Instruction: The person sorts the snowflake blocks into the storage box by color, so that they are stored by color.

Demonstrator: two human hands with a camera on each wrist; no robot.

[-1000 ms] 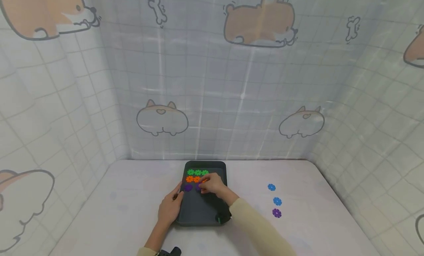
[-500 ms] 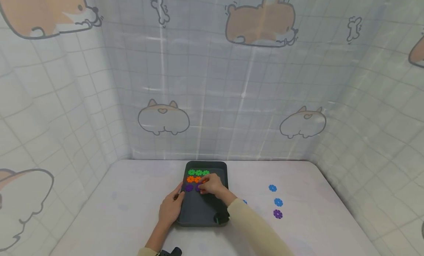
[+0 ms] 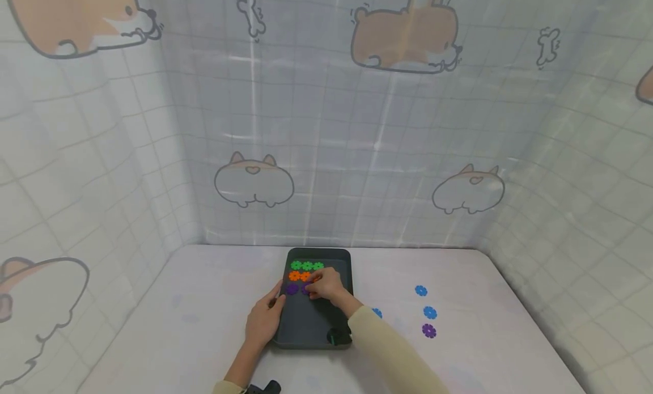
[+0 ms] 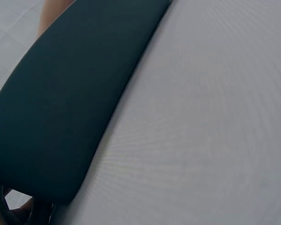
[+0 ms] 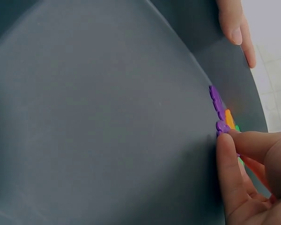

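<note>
A dark rectangular tray (image 3: 306, 323) holds, in its left half, a pinched purple flower disc (image 5: 221, 125), right of another purple disc (image 3: 292, 289).

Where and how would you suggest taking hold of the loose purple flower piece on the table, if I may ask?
I'd probably pinch opposite edges of the loose purple flower piece from above, on the near side: it lies flat, its notched rim looks uncovered, and the nearest blue piece lies beyond it.
</note>
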